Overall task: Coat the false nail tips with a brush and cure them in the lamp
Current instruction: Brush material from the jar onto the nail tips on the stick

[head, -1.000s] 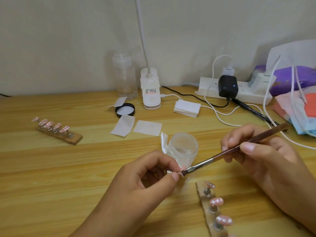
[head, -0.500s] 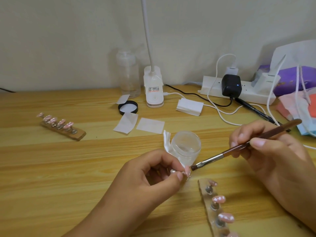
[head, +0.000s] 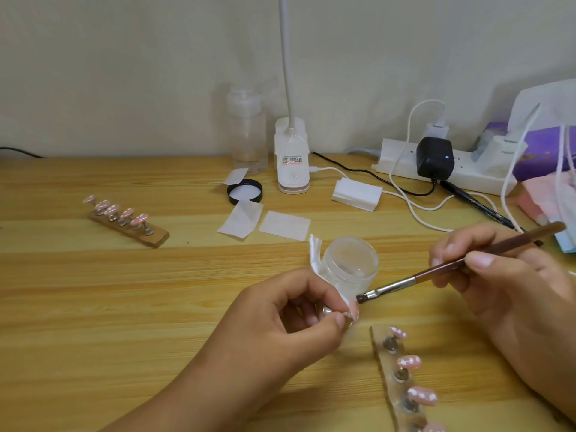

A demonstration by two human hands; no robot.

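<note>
Brush in right hand, beside left hand's nail tip

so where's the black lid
Head view, far centre of the table: black lid lies left of the white lamp base, in front of the clear bottle.

**Bench layout, hands at the front**

The bench runs back to a wall. At front middle the left hand pinches a nail tip. The brush, held in the right hand, has its tip just right of the nail tip. A jar stands just behind the left hand. A holder strip carrying tips lies in front of the brush. A second strip lies well to the left. Behind the jar lie two wipes, then a lid. A bottle and a lamp base stand by the wall. A pad stack sits right of the lamp base, and a power strip lies further right.
</note>
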